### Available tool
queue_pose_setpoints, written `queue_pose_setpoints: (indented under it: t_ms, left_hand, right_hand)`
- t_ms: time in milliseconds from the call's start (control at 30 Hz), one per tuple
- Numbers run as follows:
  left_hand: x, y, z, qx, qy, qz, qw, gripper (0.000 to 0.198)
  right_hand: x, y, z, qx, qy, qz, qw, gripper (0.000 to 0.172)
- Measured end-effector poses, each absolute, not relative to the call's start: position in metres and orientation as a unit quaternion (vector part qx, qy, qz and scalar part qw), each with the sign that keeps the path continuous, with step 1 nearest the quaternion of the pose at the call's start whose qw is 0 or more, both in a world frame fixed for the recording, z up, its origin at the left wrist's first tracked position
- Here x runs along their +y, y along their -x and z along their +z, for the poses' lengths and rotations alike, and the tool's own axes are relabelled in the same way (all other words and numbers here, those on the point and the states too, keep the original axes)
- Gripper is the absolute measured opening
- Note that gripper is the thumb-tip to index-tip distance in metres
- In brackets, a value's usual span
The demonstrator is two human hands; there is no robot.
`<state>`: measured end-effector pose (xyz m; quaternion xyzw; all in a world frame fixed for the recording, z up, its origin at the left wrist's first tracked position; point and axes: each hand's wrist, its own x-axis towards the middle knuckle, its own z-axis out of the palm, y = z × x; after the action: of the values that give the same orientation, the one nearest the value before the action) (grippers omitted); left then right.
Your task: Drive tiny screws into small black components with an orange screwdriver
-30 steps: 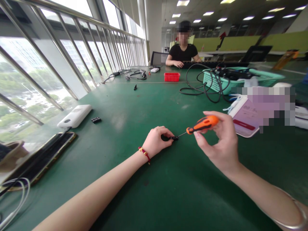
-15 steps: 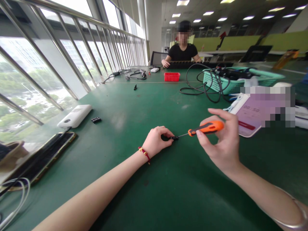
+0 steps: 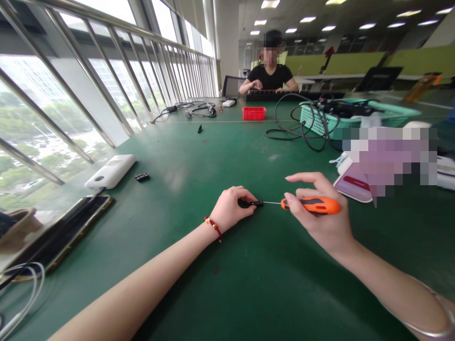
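Observation:
On the green table, my left hand (image 3: 232, 207) is closed around a small black part (image 3: 256, 204), pinched between thumb and fingers and mostly hidden by them. My right hand (image 3: 327, 218) holds an orange and dark grey screwdriver (image 3: 322, 205) by its handle, with the index finger raised off it. The thin metal shaft lies nearly level and points left, its tip meeting the right end of the black part. Whether the tip sits inside the part, I cannot tell.
A white power bank (image 3: 112, 171), a small black block (image 3: 142, 177) and a dark phone (image 3: 71, 232) lie left. A red tray (image 3: 254, 113) stands farther back. Cables spill from a teal basket (image 3: 387, 113); a pinkish phone (image 3: 351, 182) is right. Across sits a person (image 3: 270, 78).
My right hand has tipped the screwdriver handle lower and slightly right, so the shaft is nearly level. The right index finger moved left. The left hand has stayed put; the person opposite moved a hand.

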<state>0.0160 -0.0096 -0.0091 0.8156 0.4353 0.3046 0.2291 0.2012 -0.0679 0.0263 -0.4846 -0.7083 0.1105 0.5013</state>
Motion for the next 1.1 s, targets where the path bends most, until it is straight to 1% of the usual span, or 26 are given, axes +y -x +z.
queue_pose_setpoints:
  t_ms: [67,167,200,267,367,467,700,767,833,900,1000,1033,1100]
  left_hand:
    - [-0.010,-0.016,-0.009,0.435,-0.816,0.305,0.227,0.012]
    - [-0.009,-0.016,-0.010,0.432,-0.817,0.305,0.231,0.013]
    - [-0.009,-0.016,-0.010,0.431,-0.816,0.306,0.233,0.014]
    - [-0.009,-0.016,-0.011,0.431,-0.814,0.309,0.236,0.014]
    - [-0.009,-0.017,-0.011,0.431,-0.812,0.312,0.238,0.014]
    - [-0.009,-0.017,-0.011,0.434,-0.811,0.314,0.236,0.013]
    - [-0.008,-0.018,-0.013,0.432,-0.812,0.313,0.237,0.013]
    - [-0.008,-0.018,-0.013,0.431,-0.813,0.312,0.236,0.013]
    - [-0.008,-0.017,-0.013,0.430,-0.813,0.313,0.238,0.013]
    - [-0.008,-0.017,-0.013,0.430,-0.813,0.311,0.238,0.013]
    - [-0.008,-0.016,-0.014,0.440,-0.812,0.306,0.229,0.013]
    - [-0.008,-0.016,-0.014,0.446,-0.810,0.308,0.224,0.013]
    - [-0.008,-0.015,-0.014,0.461,-0.801,0.315,0.214,0.013]
  right_hand:
    - [-0.066,-0.201,0.025,-0.701,0.470,0.112,0.525,0.030]
    - [-0.063,-0.199,0.024,-0.681,0.424,0.106,0.587,0.057]
    - [-0.063,-0.198,0.024,-0.679,0.415,0.107,0.596,0.063]
    - [-0.061,-0.198,0.023,-0.678,0.418,0.118,0.593,0.067]
    - [-0.059,-0.199,0.019,-0.675,0.444,0.138,0.572,0.063]
    - [-0.056,-0.200,0.014,-0.692,0.469,0.134,0.533,0.053]
    - [-0.053,-0.202,0.013,-0.747,0.546,0.162,0.342,0.027]
    - [-0.053,-0.202,0.013,-0.751,0.563,0.168,0.301,0.026]
    - [-0.053,-0.203,0.014,-0.743,0.580,0.178,0.282,0.025]
    - [-0.053,-0.205,0.015,-0.728,0.577,0.183,0.321,0.021]
    - [-0.051,-0.207,0.018,-0.700,0.532,0.169,0.447,0.015]
    - [-0.051,-0.207,0.019,-0.693,0.517,0.157,0.476,0.014]
    - [-0.052,-0.206,0.021,-0.691,0.501,0.137,0.502,0.014]
